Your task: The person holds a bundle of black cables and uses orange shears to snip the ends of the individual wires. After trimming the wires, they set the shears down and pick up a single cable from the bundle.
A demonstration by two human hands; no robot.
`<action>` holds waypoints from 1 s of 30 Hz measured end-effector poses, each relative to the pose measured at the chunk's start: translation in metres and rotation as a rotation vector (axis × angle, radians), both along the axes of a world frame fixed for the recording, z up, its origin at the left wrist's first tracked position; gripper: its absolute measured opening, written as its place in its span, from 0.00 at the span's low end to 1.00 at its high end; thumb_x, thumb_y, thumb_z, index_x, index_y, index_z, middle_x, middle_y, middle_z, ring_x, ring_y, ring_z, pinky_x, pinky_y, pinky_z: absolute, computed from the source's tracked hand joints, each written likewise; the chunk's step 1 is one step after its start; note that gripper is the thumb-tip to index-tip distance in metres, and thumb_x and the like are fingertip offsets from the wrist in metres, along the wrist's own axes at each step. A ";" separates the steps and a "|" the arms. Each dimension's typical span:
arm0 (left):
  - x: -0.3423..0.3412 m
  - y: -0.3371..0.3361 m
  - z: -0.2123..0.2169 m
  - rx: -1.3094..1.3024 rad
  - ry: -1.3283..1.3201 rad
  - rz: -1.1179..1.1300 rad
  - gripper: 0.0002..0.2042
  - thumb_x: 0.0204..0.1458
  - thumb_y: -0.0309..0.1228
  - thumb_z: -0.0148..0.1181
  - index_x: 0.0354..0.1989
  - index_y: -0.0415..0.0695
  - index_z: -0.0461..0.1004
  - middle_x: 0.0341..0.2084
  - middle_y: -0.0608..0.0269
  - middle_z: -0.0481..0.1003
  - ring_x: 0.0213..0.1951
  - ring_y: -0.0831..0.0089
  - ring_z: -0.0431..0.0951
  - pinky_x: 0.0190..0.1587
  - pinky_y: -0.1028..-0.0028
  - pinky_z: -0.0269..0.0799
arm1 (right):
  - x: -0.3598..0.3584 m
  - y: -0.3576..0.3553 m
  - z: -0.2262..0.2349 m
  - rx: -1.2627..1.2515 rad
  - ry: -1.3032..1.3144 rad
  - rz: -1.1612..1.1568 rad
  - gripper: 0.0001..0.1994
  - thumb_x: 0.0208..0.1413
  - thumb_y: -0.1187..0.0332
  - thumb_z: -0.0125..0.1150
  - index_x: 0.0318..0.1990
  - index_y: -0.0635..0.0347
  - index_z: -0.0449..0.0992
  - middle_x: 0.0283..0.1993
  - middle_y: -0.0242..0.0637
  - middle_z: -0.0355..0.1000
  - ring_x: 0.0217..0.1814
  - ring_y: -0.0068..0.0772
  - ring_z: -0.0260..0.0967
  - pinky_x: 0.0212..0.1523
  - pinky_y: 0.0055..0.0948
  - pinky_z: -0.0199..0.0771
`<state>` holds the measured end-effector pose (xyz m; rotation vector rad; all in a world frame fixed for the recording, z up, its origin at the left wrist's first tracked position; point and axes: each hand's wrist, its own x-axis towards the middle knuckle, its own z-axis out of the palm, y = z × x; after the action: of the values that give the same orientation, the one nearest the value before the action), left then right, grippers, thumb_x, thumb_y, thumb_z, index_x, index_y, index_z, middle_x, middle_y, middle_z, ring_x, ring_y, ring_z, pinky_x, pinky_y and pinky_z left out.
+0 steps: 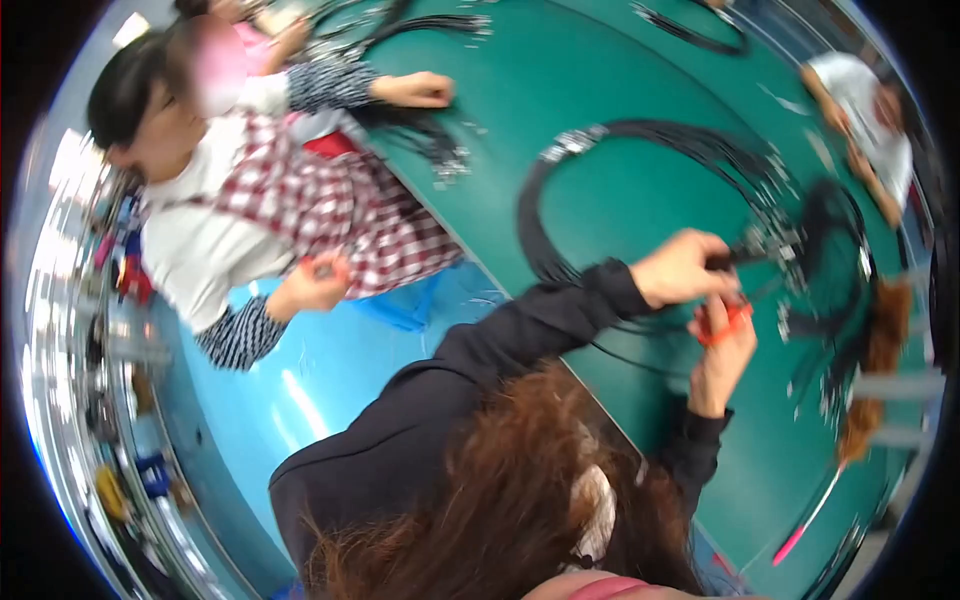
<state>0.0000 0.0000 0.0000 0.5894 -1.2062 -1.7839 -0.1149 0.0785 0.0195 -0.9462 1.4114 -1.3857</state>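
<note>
Gripping a black cable (745,257) end over the green table (600,90), the left hand (680,268) closes around it; just below, the right hand (722,340) clasps orange cutters (722,322). Cable coils (640,150) lie beyond.

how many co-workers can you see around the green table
2: a co-worker in a checked apron upper left, a co-worker in a white shirt upper right. A third may be hidden behind the first.

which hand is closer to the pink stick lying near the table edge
Right. The right hand, holding an orange tool, is above and left of the pink stick, well apart. The left hand, gripping black cables, is farther up.
</note>
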 end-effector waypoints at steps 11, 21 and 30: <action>0.049 -0.009 0.006 -0.327 -0.360 0.069 0.14 0.41 0.29 0.62 0.35 0.33 0.71 0.27 0.50 0.75 0.31 0.63 0.76 0.34 0.68 0.71 | 0.042 -0.020 -0.042 -0.200 -0.019 -0.043 0.11 0.55 0.68 0.61 0.39 0.66 0.70 0.29 0.30 0.69 0.27 0.19 0.64 0.29 0.18 0.64; 0.037 0.019 -0.011 -0.390 -0.396 0.106 0.15 0.46 0.30 0.58 0.40 0.34 0.67 0.29 0.52 0.75 0.32 0.65 0.76 0.34 0.69 0.70 | 0.048 0.016 -0.048 -0.198 0.037 -0.070 0.09 0.54 0.70 0.62 0.36 0.65 0.70 0.27 0.28 0.67 0.26 0.18 0.61 0.26 0.18 0.59; 0.051 0.029 0.013 -0.422 -0.392 -0.143 0.17 0.44 0.25 0.58 0.43 0.30 0.69 0.36 0.57 0.75 0.39 0.72 0.74 0.45 0.74 0.70 | 0.051 0.033 -0.036 -0.237 0.258 -0.211 0.15 0.46 0.65 0.67 0.33 0.70 0.72 0.24 0.29 0.68 0.27 0.18 0.60 0.26 0.24 0.64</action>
<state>0.0508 0.0292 0.0128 0.6292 -1.8745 -1.4970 -0.0638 0.1113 -0.0165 -1.1898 1.5987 -1.6615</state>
